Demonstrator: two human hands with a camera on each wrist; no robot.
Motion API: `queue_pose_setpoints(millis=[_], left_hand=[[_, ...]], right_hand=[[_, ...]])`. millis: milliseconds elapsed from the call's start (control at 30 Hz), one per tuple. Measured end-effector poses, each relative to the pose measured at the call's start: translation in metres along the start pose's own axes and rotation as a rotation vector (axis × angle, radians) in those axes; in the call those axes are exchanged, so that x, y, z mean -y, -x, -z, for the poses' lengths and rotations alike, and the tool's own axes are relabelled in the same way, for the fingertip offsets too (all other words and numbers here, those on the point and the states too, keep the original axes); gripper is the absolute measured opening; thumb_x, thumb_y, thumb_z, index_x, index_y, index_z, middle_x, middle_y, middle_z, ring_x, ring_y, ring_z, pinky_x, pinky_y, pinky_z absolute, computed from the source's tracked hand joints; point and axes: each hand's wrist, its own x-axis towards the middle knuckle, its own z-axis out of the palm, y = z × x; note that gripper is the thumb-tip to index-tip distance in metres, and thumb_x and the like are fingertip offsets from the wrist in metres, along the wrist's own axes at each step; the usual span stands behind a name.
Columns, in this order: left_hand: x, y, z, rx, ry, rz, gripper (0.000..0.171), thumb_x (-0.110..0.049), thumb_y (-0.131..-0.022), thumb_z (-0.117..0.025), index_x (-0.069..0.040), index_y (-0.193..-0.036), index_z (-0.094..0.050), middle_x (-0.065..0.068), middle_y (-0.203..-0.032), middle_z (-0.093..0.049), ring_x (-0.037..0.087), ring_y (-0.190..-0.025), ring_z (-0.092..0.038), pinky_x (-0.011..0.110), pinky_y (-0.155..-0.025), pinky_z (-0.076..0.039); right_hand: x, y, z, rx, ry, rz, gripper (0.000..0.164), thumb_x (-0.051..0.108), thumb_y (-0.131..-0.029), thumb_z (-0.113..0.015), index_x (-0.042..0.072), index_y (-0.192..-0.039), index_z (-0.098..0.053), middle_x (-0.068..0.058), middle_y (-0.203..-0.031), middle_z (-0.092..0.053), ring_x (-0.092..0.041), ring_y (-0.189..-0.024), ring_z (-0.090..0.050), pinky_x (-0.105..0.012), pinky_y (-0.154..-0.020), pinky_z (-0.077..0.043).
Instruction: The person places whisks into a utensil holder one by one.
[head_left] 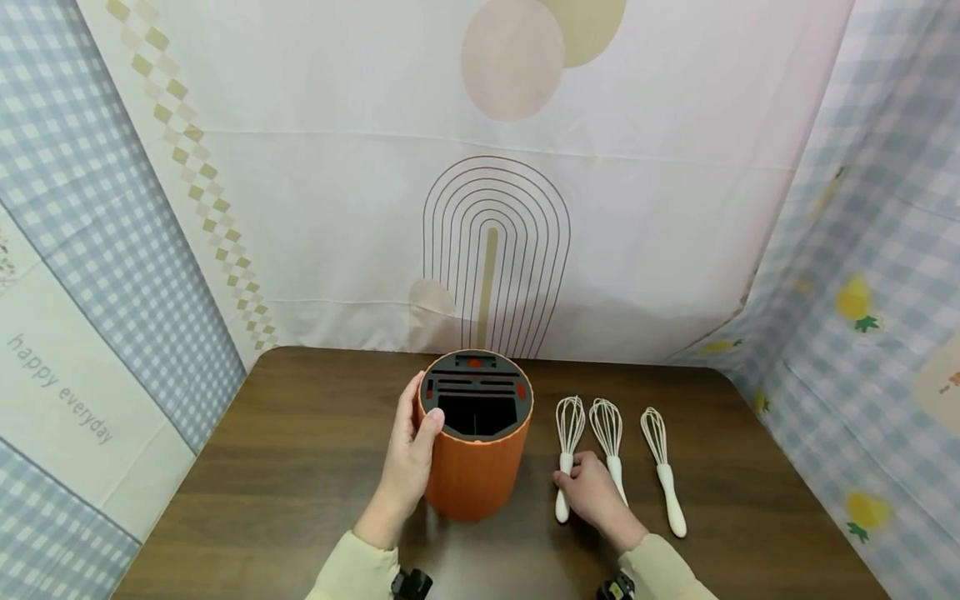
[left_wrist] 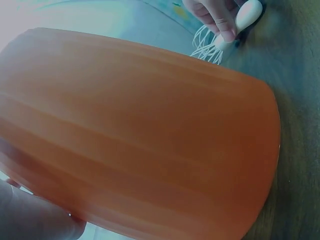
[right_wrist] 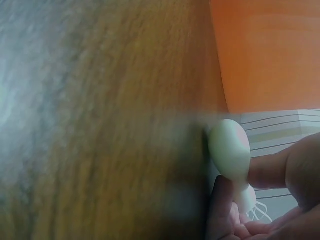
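Note:
An orange utensil holder [head_left: 476,475] with a dark slotted top [head_left: 476,383] stands upright on the table. My left hand [head_left: 408,454] grips its left side, thumb over the near rim; in the left wrist view the holder's ribbed wall [left_wrist: 135,130] fills most of the picture. To the right lie three white whisks in a row. My right hand [head_left: 596,496] pinches the handle of the leftmost whisk [head_left: 570,425] between thumb and fingers. Part of the middle whisk [head_left: 607,425] is hidden under that hand. In the right wrist view the pinched handle [right_wrist: 230,150] lies close over the wood.
The rightmost whisk [head_left: 660,467] lies apart, beyond my right hand. A brown wooden table [head_left: 300,467] bears everything. Behind it hangs a white patterned cloth [head_left: 337,208], and blue checked cloths [head_left: 885,233] flank both sides.

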Motion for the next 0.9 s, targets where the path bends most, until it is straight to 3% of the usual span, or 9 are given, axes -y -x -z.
queue_pose_setpoints(millis=[267,633,900], left_hand=[[-0.0018,-0.0020,-0.0044,0.019,-0.002,0.001,0.057,-0.020,-0.101,-0.048,-0.024,-0.152,-0.024,0.005,-0.152,-0.031,0.024,-0.133,-0.037,0.031,-0.105,-0.035],[0.0007,0.0006,-0.0008,0.003,0.000,-0.002,0.056,-0.018,-0.101,-0.047,-0.024,-0.152,-0.024,0.007,-0.151,-0.031,0.026,-0.131,-0.039,0.025,-0.101,-0.037],[0.0008,-0.0012,-0.0006,0.007,0.029,-0.014,0.057,-0.017,-0.101,-0.047,-0.023,-0.152,-0.024,0.007,-0.151,-0.032,0.026,-0.130,-0.039,0.024,-0.101,-0.037]], right_hand=[[-0.0024,0.0004,0.0044,0.002,-0.037,-0.006,0.028,0.010,-0.089,-0.065,-0.011,-0.104,-0.056,-0.006,-0.076,-0.060,-0.014,-0.065,-0.054,-0.029,-0.056,-0.045],[-0.0043,-0.0010,0.0038,0.013,-0.267,-0.059,0.024,0.003,-0.087,-0.065,-0.009,-0.107,-0.060,-0.008,-0.079,-0.062,-0.017,-0.070,-0.056,-0.030,-0.062,-0.045],[-0.0028,-0.0012,0.0042,0.013,-0.287,-0.066,0.025,0.004,-0.087,-0.065,-0.008,-0.108,-0.059,-0.009,-0.080,-0.062,-0.018,-0.071,-0.056,-0.030,-0.062,-0.045]])
